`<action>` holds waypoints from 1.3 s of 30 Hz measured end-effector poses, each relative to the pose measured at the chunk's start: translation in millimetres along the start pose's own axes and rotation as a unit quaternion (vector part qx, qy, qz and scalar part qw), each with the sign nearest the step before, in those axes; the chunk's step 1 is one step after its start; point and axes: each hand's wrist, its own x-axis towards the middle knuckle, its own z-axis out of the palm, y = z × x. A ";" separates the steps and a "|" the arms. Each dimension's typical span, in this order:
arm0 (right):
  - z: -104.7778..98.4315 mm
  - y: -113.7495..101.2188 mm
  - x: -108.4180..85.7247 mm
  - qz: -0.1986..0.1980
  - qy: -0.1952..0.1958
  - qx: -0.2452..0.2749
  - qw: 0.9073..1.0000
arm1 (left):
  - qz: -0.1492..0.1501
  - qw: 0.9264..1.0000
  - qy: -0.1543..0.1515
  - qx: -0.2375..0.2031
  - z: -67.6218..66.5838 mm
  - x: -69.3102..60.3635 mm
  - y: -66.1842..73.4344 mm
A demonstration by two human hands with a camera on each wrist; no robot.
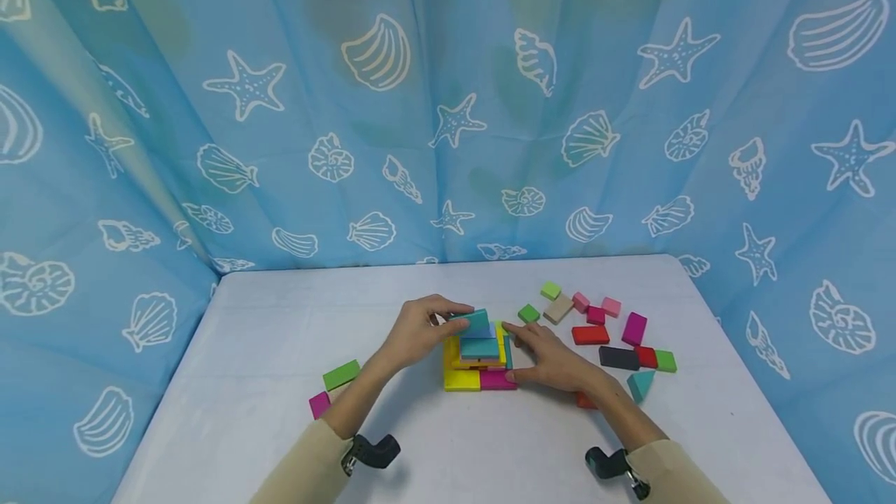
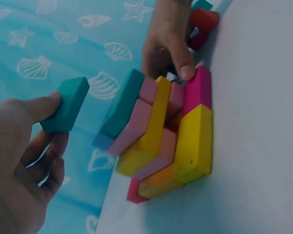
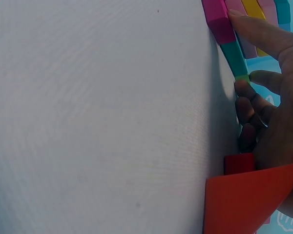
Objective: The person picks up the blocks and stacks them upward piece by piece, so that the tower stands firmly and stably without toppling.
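A teal rectangular block (image 2: 68, 105) is pinched between the thumb and fingers of my left hand (image 1: 415, 330). It hangs just above a layered stack of coloured blocks, apart from it in the left wrist view. At the bottom of that stack's front lie a yellow block (image 1: 462, 381) and a magenta block (image 1: 498, 380). Higher up are yellow planks, pink blocks and another teal block (image 1: 479, 348). My right hand (image 1: 553, 356) is at the stack's right side, its thumb touching the magenta block and its index finger near the green end (image 3: 242, 78) of the base.
Loose blocks lie scattered to the right, among them a red block (image 1: 590, 335), a black block (image 1: 619, 358) and a teal triangle (image 1: 640, 386). An orange-red block (image 3: 244, 200) sits close by the right wrist. Left of the stack are a green block (image 1: 341, 374) and a magenta one (image 1: 319, 404).
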 end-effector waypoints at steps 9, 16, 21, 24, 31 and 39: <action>-0.2 1.0 0.2 0.004 0.002 0.004 1.000 | -0.009 0.999 -0.029 0.036 18.2 13.6 -4.0; -0.3 1.7 0.5 0.004 0.001 0.001 1.000 | -0.014 0.998 -0.027 0.052 18.7 15.4 -5.1; -0.1 1.3 1.0 0.005 -0.001 0.004 1.000 | -0.013 0.998 -0.034 0.059 19.1 16.0 -7.6; 0.1 1.5 1.6 0.005 -0.001 0.001 1.000 | -0.016 0.997 -0.036 0.060 19.4 16.7 -8.9; -1.0 0.0 2.1 0.003 0.001 0.002 1.000 | -0.029 0.997 -0.035 0.066 21.0 18.3 -10.3; -0.1 -0.2 1.3 0.004 0.001 0.002 1.000 | -0.038 0.996 -0.031 0.068 22.3 17.4 -10.9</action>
